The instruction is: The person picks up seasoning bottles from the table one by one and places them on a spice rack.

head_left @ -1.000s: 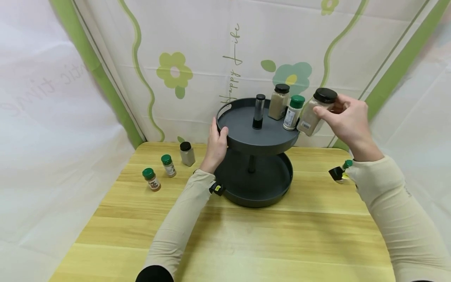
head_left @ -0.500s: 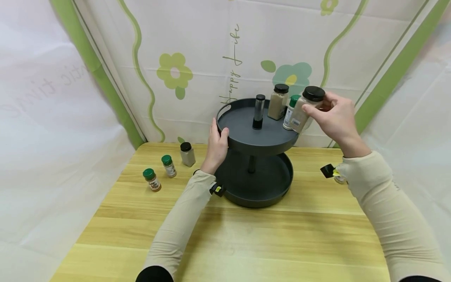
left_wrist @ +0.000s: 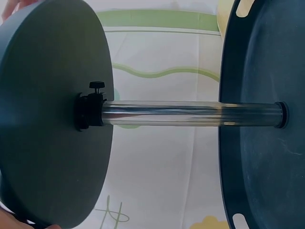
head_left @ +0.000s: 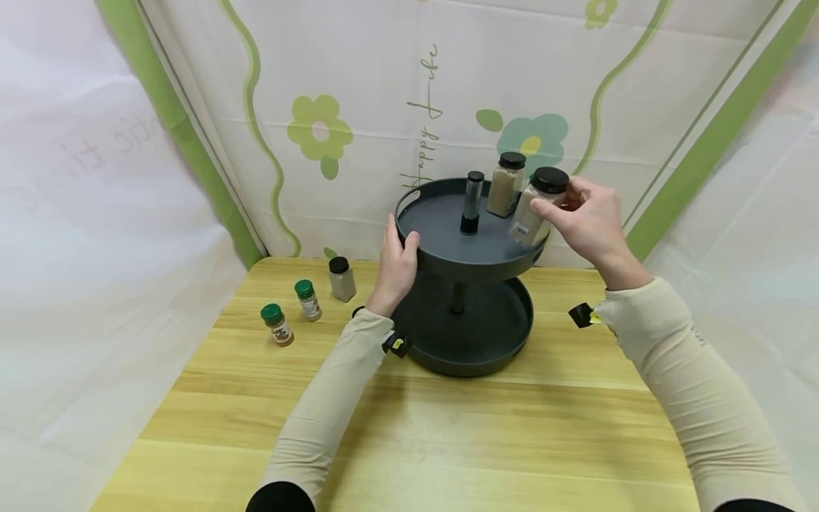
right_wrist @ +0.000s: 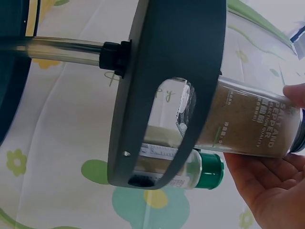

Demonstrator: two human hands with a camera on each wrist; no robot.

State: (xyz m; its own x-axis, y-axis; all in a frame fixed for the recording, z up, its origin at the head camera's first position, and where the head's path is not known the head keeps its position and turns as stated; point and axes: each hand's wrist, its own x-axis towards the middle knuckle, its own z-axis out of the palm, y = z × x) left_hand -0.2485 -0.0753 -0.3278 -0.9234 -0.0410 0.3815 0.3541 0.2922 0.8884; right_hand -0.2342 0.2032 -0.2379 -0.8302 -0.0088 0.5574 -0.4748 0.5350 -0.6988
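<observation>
See a white curtain (head_left: 365, 64) behind, printed with a green flower (head_left: 320, 129) and lettering (head_left: 427, 109). See a wood-grain tabletop (head_left: 448, 441) below.

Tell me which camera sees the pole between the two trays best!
The left wrist view: the pole runs unblocked from the upper tray to the lower tray. The right wrist view shows it off at the left edge; the head view shows only a short piece below the upper tray.

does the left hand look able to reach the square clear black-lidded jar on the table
Probably yes: the jar stands close to the left hand, with nothing visible between them, though the hand would first have to leave the dark grey round two-tier stand.
</observation>
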